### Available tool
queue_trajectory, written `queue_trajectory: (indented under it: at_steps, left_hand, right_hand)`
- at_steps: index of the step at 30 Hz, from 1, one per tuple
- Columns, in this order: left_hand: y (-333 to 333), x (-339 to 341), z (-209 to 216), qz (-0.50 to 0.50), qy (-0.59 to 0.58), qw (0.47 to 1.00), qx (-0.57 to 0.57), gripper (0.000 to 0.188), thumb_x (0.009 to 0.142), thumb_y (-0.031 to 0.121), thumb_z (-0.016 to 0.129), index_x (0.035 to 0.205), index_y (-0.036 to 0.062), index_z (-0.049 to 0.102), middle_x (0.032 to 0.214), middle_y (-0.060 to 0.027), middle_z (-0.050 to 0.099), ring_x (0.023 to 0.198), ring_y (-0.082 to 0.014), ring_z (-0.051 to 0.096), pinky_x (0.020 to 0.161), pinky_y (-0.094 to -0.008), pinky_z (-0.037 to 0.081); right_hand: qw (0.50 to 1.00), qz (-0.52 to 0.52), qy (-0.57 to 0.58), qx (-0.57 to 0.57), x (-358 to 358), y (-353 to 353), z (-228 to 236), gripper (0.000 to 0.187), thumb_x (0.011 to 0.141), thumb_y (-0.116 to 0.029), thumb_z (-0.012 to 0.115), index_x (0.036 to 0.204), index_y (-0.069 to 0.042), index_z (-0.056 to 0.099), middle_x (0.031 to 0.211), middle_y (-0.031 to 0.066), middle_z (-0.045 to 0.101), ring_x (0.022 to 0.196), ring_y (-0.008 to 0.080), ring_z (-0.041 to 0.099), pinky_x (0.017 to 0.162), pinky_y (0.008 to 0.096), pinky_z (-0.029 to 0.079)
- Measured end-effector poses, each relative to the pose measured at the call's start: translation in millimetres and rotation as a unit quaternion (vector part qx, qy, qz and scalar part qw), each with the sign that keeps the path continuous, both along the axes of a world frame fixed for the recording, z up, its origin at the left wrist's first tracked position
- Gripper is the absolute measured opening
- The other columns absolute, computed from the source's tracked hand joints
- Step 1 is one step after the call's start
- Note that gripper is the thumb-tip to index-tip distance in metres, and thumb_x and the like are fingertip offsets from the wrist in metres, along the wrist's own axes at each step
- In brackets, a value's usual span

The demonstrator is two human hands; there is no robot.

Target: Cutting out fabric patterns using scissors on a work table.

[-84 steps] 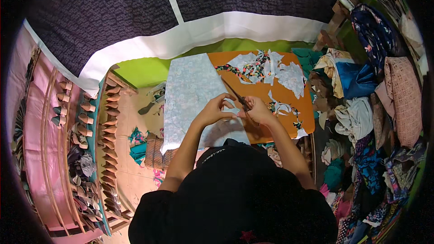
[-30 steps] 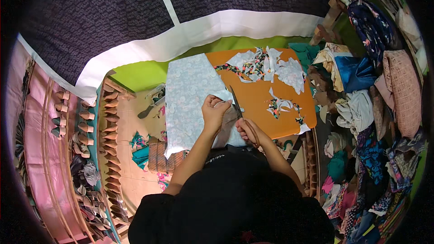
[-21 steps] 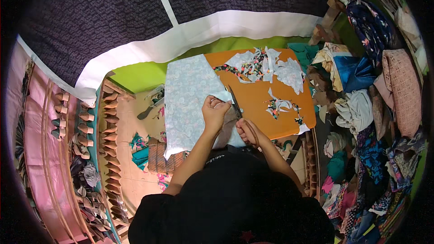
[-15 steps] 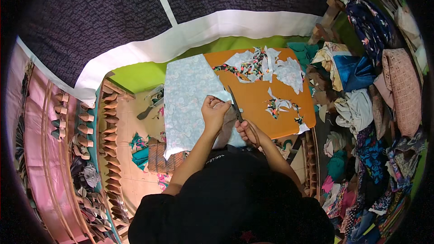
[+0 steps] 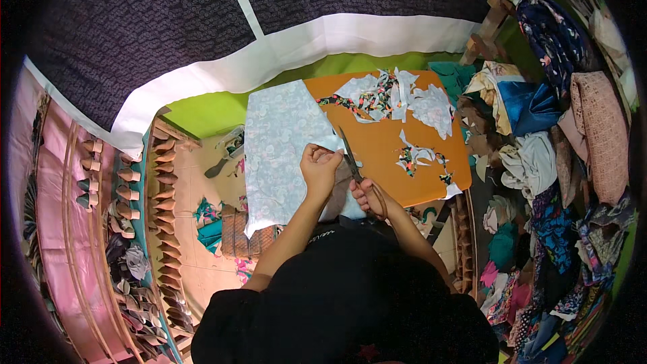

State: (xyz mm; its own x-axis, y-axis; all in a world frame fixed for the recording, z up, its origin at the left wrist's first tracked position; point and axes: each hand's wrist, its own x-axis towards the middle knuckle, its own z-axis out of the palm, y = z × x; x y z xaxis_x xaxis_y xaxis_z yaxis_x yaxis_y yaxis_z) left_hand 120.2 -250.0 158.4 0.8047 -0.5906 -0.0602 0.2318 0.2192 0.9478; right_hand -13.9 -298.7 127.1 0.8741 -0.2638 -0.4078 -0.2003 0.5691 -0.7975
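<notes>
A large pale grey-blue cloth (image 5: 280,128) with a faint pattern covers the left part of the orange table (image 5: 377,155) and hangs past its near edge. My left hand (image 5: 319,167) is closed in a pinch on the right side of this cloth, with a light corner poking out beyond the fingers. Dark scissors (image 5: 352,158) are in my right hand (image 5: 368,197), fingers wrapped round the handles. Their blades point away from me, just right of the left hand's fingertips. Whether the blades touch the cloth is hard to tell. A brownish patch shows between my forearms.
Floral and white fabric scraps (image 5: 387,98) lie at the table's far side, and smaller scraps (image 5: 421,156) nearer right. Piled fabrics (image 5: 532,162) crowd the right. Racks of wooden shoe lasts (image 5: 165,216) stand left, by a brown woven bag (image 5: 239,236). A dark patterned curtain (image 5: 168,34) hangs ahead.
</notes>
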Motion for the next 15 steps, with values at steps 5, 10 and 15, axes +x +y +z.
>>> queue_trajectory:
  at_steps: [5,10,15]
  left_hand:
    - [-1,1,-2,0.003,-0.003,1.000,-0.005,0.025,0.066,-0.002,0.063,0.075,0.0046,0.041,0.069,-0.0037,0.051,0.064,-0.0091,0.050,0.058,-0.0193,0.041]
    - [-1,4,-4,0.013,0.001,0.999,-0.033,0.022,0.067,-0.003,0.062,0.077,0.0023,0.043,0.072,-0.0042,0.052,0.066,-0.0090,0.051,0.059,-0.0194,0.041]
    - [-1,3,-2,0.006,0.005,1.000,-0.008,0.023,0.067,-0.003,0.062,0.077,0.0032,0.042,0.072,-0.0043,0.051,0.065,-0.0095,0.051,0.059,-0.0196,0.041]
  right_hand:
    - [0.999,-0.001,0.012,-0.050,-1,0,3,0.065,0.058,-0.072,0.043,0.081,-0.012,0.038,0.059,-0.0084,0.028,0.046,0.0010,0.021,0.038,0.0145,0.017]
    - [0.997,0.013,0.021,-0.069,-2,0,1,0.059,0.063,-0.071,0.041,0.076,-0.013,0.038,0.058,-0.0087,0.028,0.044,0.0016,0.021,0.037,0.0153,0.016]
    - [0.998,-0.006,0.033,-0.056,3,1,4,0.057,0.065,-0.070,0.040,0.071,-0.014,0.036,0.054,-0.0084,0.025,0.041,0.0022,0.019,0.035,0.0169,0.015]
